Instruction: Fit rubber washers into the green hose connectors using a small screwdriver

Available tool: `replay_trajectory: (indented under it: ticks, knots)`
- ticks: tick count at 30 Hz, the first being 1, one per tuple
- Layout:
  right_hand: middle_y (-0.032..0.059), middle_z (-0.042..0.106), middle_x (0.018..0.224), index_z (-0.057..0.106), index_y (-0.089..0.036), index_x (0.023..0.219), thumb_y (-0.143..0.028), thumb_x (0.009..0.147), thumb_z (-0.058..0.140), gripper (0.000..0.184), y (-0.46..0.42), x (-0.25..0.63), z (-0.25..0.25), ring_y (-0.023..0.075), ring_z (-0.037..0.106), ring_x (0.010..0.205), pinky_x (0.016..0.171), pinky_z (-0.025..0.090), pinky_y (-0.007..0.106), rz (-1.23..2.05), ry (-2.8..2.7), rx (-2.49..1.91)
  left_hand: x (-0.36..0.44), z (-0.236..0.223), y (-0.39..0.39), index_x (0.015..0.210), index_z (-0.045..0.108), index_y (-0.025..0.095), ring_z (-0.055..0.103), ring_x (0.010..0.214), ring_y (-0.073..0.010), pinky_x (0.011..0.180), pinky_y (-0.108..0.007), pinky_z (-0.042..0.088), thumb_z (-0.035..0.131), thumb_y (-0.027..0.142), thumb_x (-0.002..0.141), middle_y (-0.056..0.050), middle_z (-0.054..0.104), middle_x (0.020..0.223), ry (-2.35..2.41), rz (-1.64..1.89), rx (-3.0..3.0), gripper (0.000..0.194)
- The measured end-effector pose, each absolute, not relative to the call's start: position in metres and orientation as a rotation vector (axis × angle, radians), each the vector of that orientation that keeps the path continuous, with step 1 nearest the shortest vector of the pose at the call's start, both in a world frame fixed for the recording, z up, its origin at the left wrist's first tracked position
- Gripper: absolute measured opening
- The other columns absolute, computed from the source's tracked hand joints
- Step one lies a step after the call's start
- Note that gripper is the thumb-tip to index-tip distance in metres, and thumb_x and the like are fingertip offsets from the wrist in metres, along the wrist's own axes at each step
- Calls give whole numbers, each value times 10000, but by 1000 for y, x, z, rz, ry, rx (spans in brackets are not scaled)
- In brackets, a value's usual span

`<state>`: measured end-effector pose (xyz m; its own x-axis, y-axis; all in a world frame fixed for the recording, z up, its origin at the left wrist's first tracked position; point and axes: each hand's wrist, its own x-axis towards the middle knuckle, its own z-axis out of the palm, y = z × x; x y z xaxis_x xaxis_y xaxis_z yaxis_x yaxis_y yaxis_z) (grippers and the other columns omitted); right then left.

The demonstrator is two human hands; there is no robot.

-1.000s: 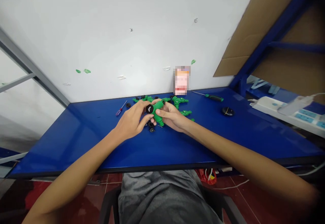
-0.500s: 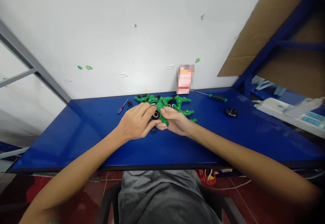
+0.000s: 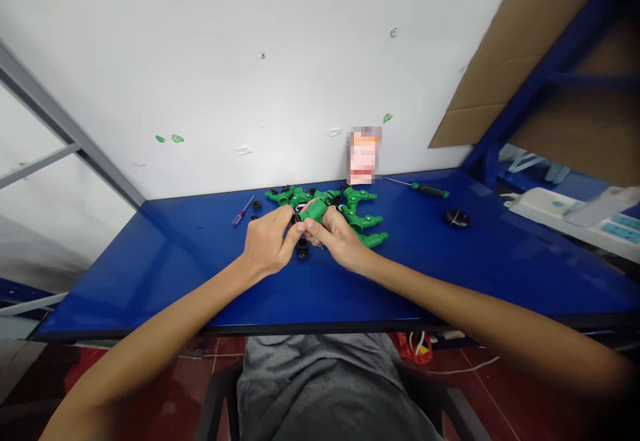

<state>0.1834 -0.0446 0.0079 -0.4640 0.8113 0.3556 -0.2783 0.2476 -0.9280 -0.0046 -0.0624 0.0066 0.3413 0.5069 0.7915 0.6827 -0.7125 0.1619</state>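
Note:
Above the blue table, both hands meet on a green plastic hose fitting (image 3: 316, 209). My right hand (image 3: 346, 240) is wrapped around its body, with the thumb along the near side. At the fitting's left end, the fingers of my left hand (image 3: 267, 238) are closed on a black ring (image 3: 295, 218); the fingertips partly cover it. Just below the hands lies a small black part (image 3: 303, 249). Several similar green fittings (image 3: 362, 219) lie behind and to the right of the hands, some partly hidden by them.
A small screwdriver (image 3: 241, 215) lies to the left, near a black ring (image 3: 256, 204). Farther right are a longer screwdriver (image 3: 430, 190) and a black coil (image 3: 457, 218). A blurred card (image 3: 363, 156) leans on the white wall. A power strip (image 3: 555, 211) stands at the right.
The fitting has turned in my hands: its black-ringed opening faced me before and now points left. My right hand has shifted slightly, uncovering more of a fitting at the right.

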Motion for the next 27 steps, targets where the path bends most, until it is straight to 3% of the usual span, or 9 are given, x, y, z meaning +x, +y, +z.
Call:
replay_trajectory:
  ticks: [5, 7, 9, 12, 17, 22, 27]
  knots:
    - [-52, 518, 757, 578, -231, 1044, -571, 897, 862, 467, -36, 186, 11, 130, 451, 637, 586, 342, 280, 1472, -1566, -427, -9, 13, -64, 748, 405, 217, 439, 506, -116, 562, -285, 290, 375, 585, 1167, 45, 463, 586, -1257, -1389, -2497, 558]
    - [-45, 544, 764, 576, -228, 1043, -577, 900, 850, 466, -34, 188, 12, 123, 446, 616, 570, 303, 275, 1575, -1497, -405, -12, 18, -64, 812, 492, 210, 482, 541, -122, 577, -278, 335, 395, 615, 1150, 34, 517, 641, -1187, -1331, -2477, 536]
    - [-39, 565, 771, 581, -228, 1054, -558, 900, 844, 449, -33, 190, 14, 121, 451, 605, 570, 291, 273, 1652, -1405, -410, -15, 24, -64, 1002, 594, 194, 547, 599, -131, 605, -271, 411, 465, 617, 1127, 13, 608, 758, -1152, -1281, -2449, 460]
    - [-37, 567, 746, 583, -224, 1055, -508, 900, 832, 408, -33, 193, 15, 116, 438, 578, 568, 289, 270, 1773, -1315, -411, -16, 28, -63, 1278, 596, 180, 644, 725, -149, 670, -277, 522, 571, 529, 1109, -43, 702, 977, -1069, -1236, -2456, 388]
    - [-16, 566, 726, 555, -211, 1001, -461, 958, 765, 330, -32, 194, 13, 101, 384, 544, 558, 266, 270, 1907, -1265, -415, -14, 31, -62, 1364, 603, 184, 723, 979, -202, 802, -306, 606, 619, 275, 1101, -108, 719, 1153, -837, -1210, -2501, 279]
    - [-2, 560, 723, 549, -205, 986, -417, 995, 707, 265, -32, 194, 12, 103, 382, 541, 559, 266, 273, 1939, -1247, -417, -15, 37, -64, 1431, 567, 191, 700, 1157, -269, 908, -400, 633, 647, 288, 1082, -152, 678, 1277, -805, -1246, -2620, 371]
    - [20, 579, 751, 556, -195, 959, -419, 1019, 647, 249, -32, 194, 14, 113, 410, 556, 564, 283, 274, 1940, -1246, -433, -16, 38, -64, 1461, 556, 185, 694, 1162, -266, 904, -402, 629, 656, 269, 1077, -160, 671, 1315, -825, -1244, -2688, 406]
